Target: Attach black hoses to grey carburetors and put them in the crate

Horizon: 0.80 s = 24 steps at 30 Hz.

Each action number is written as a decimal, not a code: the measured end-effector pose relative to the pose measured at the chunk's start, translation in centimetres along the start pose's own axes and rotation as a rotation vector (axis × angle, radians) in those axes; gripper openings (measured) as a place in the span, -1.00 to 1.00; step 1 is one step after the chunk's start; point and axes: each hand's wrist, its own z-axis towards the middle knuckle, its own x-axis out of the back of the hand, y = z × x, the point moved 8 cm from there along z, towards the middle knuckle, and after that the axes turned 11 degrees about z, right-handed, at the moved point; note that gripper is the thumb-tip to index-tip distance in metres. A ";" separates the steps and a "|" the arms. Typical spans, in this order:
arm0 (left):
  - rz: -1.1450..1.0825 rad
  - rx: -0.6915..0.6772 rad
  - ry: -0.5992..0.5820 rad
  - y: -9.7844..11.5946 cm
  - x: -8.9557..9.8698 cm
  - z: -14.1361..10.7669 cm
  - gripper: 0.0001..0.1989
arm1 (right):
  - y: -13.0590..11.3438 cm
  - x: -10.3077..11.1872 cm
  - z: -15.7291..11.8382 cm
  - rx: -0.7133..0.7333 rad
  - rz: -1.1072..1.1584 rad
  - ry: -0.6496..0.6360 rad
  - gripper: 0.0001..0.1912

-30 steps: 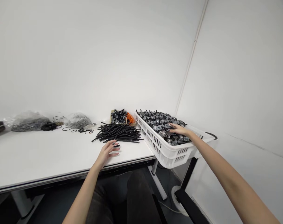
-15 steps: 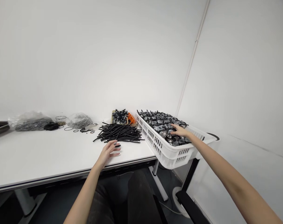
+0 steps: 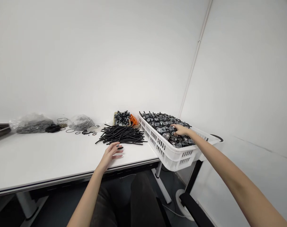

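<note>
My right hand (image 3: pixel 181 130) reaches over the white basket (image 3: pixel 168 155), its fingers apart and down among the grey-and-black round parts (image 3: pixel 161 122) that fill it. The fingertips touch or nearly touch these parts, and none is lifted. My left hand (image 3: pixel 112 153) is at the front of the white table, fingers spread and holding nothing visible. By its fingertips is a small black piece (image 3: pixel 120 148); whether they touch it is unclear. Just beyond lies a heap of short black rubber tubes (image 3: pixel 121 135).
Behind the tubes stand a yellowish tray (image 3: pixel 114 119) of small black parts and an orange bin (image 3: pixel 134 120). Further left are plastic bags (image 3: pixel 33 123), black rings (image 3: pixel 70 130) and a dark tray (image 3: pixel 0 131). The basket overhangs the table's front edge beside the right wall.
My right hand has shifted slightly left, and its fingers sit closer in among the parts. My left hand stays in place. The view has moved a little.
</note>
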 end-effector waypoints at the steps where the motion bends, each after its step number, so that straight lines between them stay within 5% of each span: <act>1: 0.000 0.000 -0.001 0.0 0.0 0.0 -0.57 | 0.0 0.0 0.0 -0.002 -0.009 -0.003 -0.20; 10: -0.004 -0.004 -0.002 -0.4 0.2 0.3 -0.57 | -1.5 -1.0 1.2 0.037 -0.065 0.089 -0.38; 24: -0.003 -0.008 -0.003 -0.1 0.1 0.1 -0.57 | -0.6 -0.8 -0.8 0.124 0.135 -0.016 -0.34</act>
